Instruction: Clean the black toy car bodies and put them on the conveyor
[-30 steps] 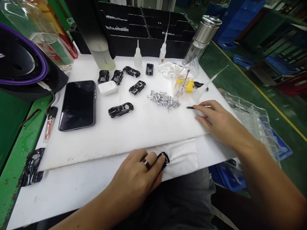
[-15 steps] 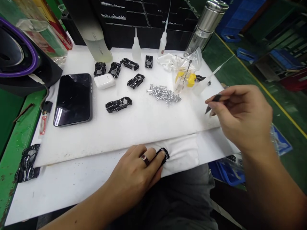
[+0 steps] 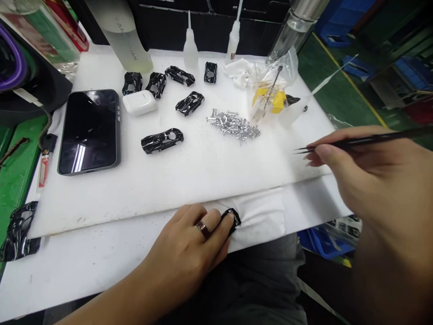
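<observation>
My left hand (image 3: 192, 239), a ring on one finger, is closed around a small black toy car body (image 3: 234, 220) at the front edge. The car rests on a white cloth (image 3: 262, 212), and my fingers hide most of it. On the right, my right hand (image 3: 365, 171) grips black tweezers (image 3: 352, 141), their thin tips pointing left above the white foam board (image 3: 216, 167). Left of the tips lies a pile of small silver metal parts (image 3: 235, 125). Several glossy black car bodies (image 3: 162, 141) are spread over the board.
A black-screened device (image 3: 89, 131) and a white earphone case (image 3: 139, 103) lie at left. Dropper bottles (image 3: 191, 49) and a larger bottle (image 3: 126, 45) stand behind. A yellow-and-clear holder (image 3: 270, 100) sits at right. Another black car body (image 3: 20, 232) is at the left edge.
The tweezers have turned in my right hand, so their tips now point left. That hand appears further right. My left hand keeps its hold on the car body. The view has shifted slightly.
</observation>
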`<state>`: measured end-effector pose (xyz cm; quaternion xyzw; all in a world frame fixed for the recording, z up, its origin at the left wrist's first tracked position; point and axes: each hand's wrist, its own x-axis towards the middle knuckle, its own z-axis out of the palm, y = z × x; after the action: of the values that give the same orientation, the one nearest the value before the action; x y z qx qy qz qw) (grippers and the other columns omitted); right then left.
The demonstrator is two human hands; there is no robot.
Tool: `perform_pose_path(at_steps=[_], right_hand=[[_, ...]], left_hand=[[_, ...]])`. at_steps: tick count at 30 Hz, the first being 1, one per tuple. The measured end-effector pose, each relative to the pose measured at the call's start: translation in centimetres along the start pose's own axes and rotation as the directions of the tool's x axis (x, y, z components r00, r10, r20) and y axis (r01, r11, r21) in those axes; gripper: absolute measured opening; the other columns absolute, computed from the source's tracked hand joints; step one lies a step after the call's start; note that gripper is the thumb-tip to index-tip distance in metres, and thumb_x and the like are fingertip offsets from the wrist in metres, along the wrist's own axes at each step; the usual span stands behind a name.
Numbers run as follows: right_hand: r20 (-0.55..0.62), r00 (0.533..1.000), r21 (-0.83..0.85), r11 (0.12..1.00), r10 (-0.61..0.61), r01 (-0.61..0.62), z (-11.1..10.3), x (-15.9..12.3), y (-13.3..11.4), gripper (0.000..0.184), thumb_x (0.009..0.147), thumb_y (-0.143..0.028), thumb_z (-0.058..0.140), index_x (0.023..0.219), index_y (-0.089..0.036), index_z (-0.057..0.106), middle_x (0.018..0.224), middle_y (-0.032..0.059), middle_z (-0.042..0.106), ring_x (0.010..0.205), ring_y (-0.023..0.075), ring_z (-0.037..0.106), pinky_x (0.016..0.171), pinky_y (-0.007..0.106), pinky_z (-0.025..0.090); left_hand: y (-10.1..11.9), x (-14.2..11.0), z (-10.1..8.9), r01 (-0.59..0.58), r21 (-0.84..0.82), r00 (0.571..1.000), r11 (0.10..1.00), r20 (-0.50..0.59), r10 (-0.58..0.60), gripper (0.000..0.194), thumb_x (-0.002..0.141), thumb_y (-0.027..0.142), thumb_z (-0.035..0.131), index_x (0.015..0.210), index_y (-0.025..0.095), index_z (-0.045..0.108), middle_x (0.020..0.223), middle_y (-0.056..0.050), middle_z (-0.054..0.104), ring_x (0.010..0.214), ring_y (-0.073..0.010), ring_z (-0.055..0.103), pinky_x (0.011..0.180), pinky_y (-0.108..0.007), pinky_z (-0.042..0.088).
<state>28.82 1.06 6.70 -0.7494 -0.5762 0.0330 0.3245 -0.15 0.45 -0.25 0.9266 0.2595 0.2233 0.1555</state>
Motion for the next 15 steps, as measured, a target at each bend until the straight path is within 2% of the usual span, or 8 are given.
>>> perform_pose_path(at_steps=[1,2,4,7,10,15], right_hand=[[-0.014,1.000,0.153,0.988,0.014,-0.011,0.4,-1.1,-0.8,0.016,0.088,-0.030,0.075,0.104,-0.026,0.076,0.091,0.0011,0.078,0.075,0.0153,0.074,0.070,0.027,0.058],[0.046,0.999,0.308,0.951,0.024,-0.037,0.9,-2.2,-1.6,0.018,0.089,-0.031,0.075,0.106,-0.026,0.075,0.093,0.0005,0.078,0.076,0.0148,0.075,0.072,0.025,0.060],[0.195,0.981,0.458,0.883,0.010,-0.100,2.2,-4.4,-2.8,0.011,0.091,-0.031,0.074,0.101,-0.027,0.075,0.087,-0.0031,0.078,0.074,0.0109,0.075,0.072,0.018,0.060],[0.320,0.947,0.485,0.861,-0.011,-0.153,4.1,-6.8,-3.5,0.004,0.095,-0.028,0.070,0.097,-0.028,0.073,0.084,-0.0073,0.077,0.076,0.0065,0.074,0.071,0.011,0.058],[0.332,0.942,0.472,0.874,-0.055,-0.115,5.1,-7.8,-3.4,0.007,0.096,-0.024,0.067,0.100,-0.028,0.071,0.088,-0.0083,0.076,0.078,0.0052,0.072,0.075,0.012,0.057],[0.307,0.939,0.467,0.884,-0.157,-0.005,5.4,-8.0,-3.1,0.010,0.095,-0.017,0.066,0.102,-0.024,0.069,0.094,-0.0058,0.074,0.085,0.0057,0.070,0.080,0.014,0.056]], left_hand=[[0.0,0.0,0.0,0.000,-0.006,1.000,1.000,-0.001,0.000,0.037,0.095,0.019,0.065,0.131,0.011,0.062,0.099,-0.007,0.067,0.081,-0.0201,0.056,0.067,-0.040,0.055],[0.0,0.0,0.0,0.000,-0.011,1.000,1.000,-0.002,0.000,0.036,0.095,0.018,0.064,0.130,0.010,0.062,0.098,-0.007,0.067,0.081,-0.0201,0.055,0.066,-0.040,0.056],[0.0,0.1,0.0,0.003,-0.019,1.000,1.000,-0.007,-0.003,0.037,0.095,0.016,0.064,0.131,0.009,0.062,0.097,-0.007,0.067,0.080,-0.0201,0.054,0.064,-0.040,0.055],[0.0,0.1,0.0,-0.007,-0.027,1.000,1.000,-0.013,0.007,0.039,0.094,0.014,0.066,0.132,0.007,0.062,0.096,-0.008,0.067,0.079,-0.0199,0.053,0.062,-0.040,0.055],[0.1,0.2,-0.2,-0.008,-0.043,1.000,0.999,-0.015,0.007,0.039,0.092,0.011,0.067,0.131,0.005,0.063,0.095,-0.009,0.067,0.079,-0.0200,0.054,0.061,-0.039,0.055],[0.2,0.4,-0.5,0.006,-0.062,1.000,0.998,-0.026,-0.008,0.036,0.090,0.009,0.068,0.126,0.003,0.066,0.088,-0.009,0.066,0.077,-0.0201,0.055,0.058,-0.037,0.055]])
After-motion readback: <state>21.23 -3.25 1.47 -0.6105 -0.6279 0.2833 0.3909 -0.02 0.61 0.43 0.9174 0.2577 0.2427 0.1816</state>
